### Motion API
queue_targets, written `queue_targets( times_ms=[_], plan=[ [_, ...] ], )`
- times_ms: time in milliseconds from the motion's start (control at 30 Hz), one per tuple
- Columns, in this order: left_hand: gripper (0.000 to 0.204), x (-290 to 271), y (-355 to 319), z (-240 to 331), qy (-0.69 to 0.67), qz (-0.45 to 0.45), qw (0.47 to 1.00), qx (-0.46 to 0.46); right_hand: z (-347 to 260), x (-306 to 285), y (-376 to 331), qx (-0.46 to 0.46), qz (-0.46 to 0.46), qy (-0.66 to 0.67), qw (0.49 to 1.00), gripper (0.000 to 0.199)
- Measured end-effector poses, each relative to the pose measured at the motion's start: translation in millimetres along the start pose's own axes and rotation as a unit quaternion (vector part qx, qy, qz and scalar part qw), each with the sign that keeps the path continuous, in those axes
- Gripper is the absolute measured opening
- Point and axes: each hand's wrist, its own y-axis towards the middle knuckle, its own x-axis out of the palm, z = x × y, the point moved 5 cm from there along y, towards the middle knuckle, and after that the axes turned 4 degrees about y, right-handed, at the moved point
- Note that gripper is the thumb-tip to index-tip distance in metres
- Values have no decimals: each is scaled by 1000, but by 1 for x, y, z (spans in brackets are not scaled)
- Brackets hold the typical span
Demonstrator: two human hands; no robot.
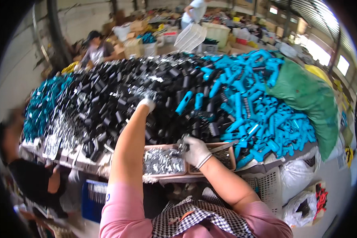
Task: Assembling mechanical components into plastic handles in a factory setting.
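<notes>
My left hand, in a white glove, reaches far into the heap of black plastic parts. Its fingertips meet thin shiny silver pieces lying on that heap; blur hides whether they are closed. Closer in, my right hand, also gloved, is closed on a small dark, shiny part whose kind I cannot make out. Below it is a shallow pinkish tray of small silver metal pieces. Beside that, partly under my right wrist, a second tray holds small dark pieces, and a flat metal strip lies across it.
Bright blue plastic handles pile up on the right beside a green sack. Teal wrapped pieces lie far left. Co-workers stand at left and across the table; another person holds a white crate.
</notes>
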Motion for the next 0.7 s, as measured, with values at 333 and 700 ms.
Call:
queue_targets(
  times_ms=[333, 700],
  plan=[
    [23, -179, -159, 23, -333, 380, 809, -301, -29, 40, -105, 168, 58, -53, 983, 19],
    [5, -252, -348, 196, -311, 164, 932, 90, -45, 25, -153, -236, -64, -712, 658, 34]
  ],
)
